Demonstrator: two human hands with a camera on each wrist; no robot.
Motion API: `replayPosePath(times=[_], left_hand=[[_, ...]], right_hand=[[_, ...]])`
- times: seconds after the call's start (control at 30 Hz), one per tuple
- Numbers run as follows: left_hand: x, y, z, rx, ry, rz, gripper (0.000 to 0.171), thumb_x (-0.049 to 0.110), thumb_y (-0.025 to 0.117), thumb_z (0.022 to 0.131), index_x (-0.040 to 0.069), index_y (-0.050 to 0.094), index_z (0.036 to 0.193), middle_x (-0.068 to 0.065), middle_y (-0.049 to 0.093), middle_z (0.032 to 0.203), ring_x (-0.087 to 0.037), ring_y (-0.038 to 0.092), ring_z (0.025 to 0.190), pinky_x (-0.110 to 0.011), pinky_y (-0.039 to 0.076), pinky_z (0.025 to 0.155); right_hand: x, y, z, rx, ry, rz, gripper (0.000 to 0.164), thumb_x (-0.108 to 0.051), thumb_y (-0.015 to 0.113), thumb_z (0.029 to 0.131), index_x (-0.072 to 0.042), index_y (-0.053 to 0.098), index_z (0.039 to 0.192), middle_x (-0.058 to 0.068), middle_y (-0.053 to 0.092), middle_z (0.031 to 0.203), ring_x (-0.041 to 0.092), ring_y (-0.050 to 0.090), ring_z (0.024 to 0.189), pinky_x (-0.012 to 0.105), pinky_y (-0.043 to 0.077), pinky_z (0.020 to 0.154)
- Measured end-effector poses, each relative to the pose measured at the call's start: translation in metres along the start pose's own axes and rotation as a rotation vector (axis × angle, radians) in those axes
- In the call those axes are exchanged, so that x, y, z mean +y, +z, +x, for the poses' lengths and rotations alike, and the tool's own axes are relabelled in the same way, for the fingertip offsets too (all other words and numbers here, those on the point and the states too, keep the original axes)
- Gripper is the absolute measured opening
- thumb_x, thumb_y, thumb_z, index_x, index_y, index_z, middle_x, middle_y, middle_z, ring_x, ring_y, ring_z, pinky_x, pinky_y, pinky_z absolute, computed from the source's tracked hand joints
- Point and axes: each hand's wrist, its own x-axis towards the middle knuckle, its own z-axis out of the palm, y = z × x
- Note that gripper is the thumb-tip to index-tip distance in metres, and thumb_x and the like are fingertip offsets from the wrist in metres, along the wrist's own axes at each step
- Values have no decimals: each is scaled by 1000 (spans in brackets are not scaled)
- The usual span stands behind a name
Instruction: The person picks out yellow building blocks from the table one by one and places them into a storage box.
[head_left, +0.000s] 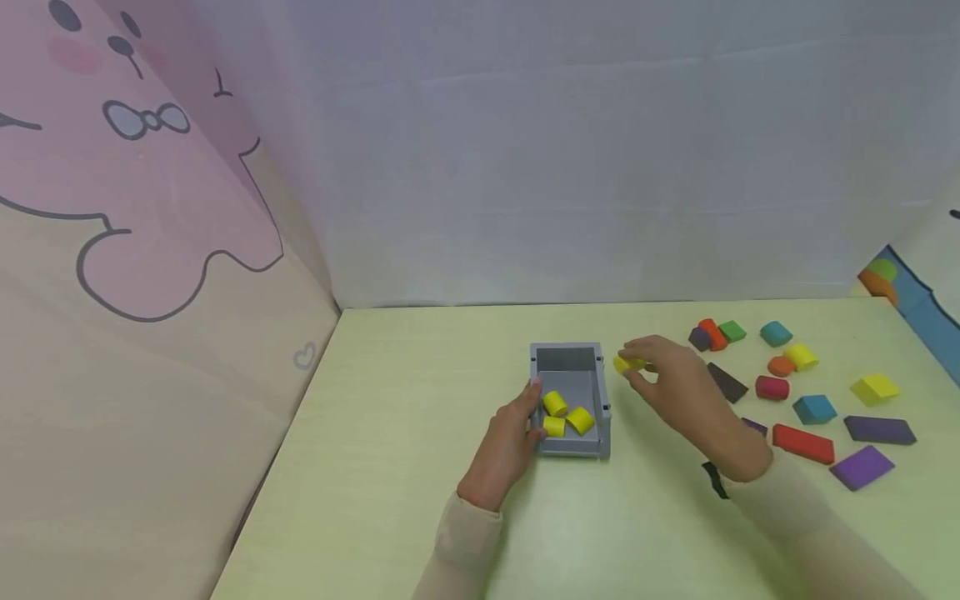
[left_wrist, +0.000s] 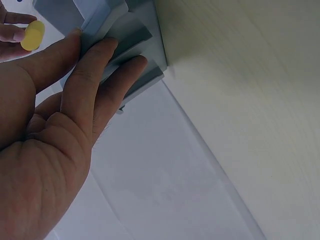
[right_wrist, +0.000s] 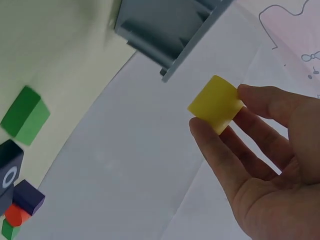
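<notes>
Grey box (head_left: 572, 450), left side gripped by left hand (head_left: 498, 446); yellow block (right_wrist: 216, 103), pinched by right hand (head_left: 682, 396); dark block (right_wrist: 10, 154), right, marked with white ring (right_wrist: 13, 173).

I see a red bar (head_left: 803, 444) and purple block (head_left: 862, 467) toward the right edge of the surface (head_left: 420, 400) (cartoon animal (head_left: 150, 192) past its left).

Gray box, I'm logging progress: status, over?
Left hand holds gray box; three yellow cylinders inside. Right hand pinches fourth yellow cylinder, just outside. Box's open top unblocked.
</notes>
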Motion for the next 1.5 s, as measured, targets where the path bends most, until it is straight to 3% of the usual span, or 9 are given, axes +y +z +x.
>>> replayPosePath(times=[0.27,0.43,0.73,1.23,1.5], left_hand=[[0,-2,2,11,0,0,71,4,67,79,8,30,140,-10,33,141,-18,34,122,-35,38,99],[-1,0,2,-5,-35,0,72,4,67,80,9,28,141,-8,31,142,-17,33,123,-35,37,99],[0,2,0,-16,-46,-17,73,5,67,80,10,28,141,-8,30,142,-17,31,124,-36,36,100],[1,1,0,-13,-40,1,73,5,68,79,11,29,141,-8,31,142,-18,34,122,-37,39,98],[1,1,1,-17,-53,5,72,6,67,80,12,28,141,-6,30,143,-17,34,122,-37,39,98]], right_hand=[[-14,10,8,-48,-17,8,28,-9,69,79,-9,64,107,9,60,112,24,58,90,44,54,74],[-17,17,11,-54,-54,36,27,-8,70,78,-9,65,105,8,60,110,22,58,89,43,53,74],[-22,31,13,-114,-94,26,26,-6,71,77,-8,65,102,7,61,107,23,54,100,44,49,85],[-33,42,18,-213,-116,27,28,-3,70,77,-6,65,104,8,60,111,25,54,101,43,49,86],[-35,47,23,-246,-173,-11,25,-1,70,76,-4,66,100,11,60,109,26,56,97,41,51,83]])
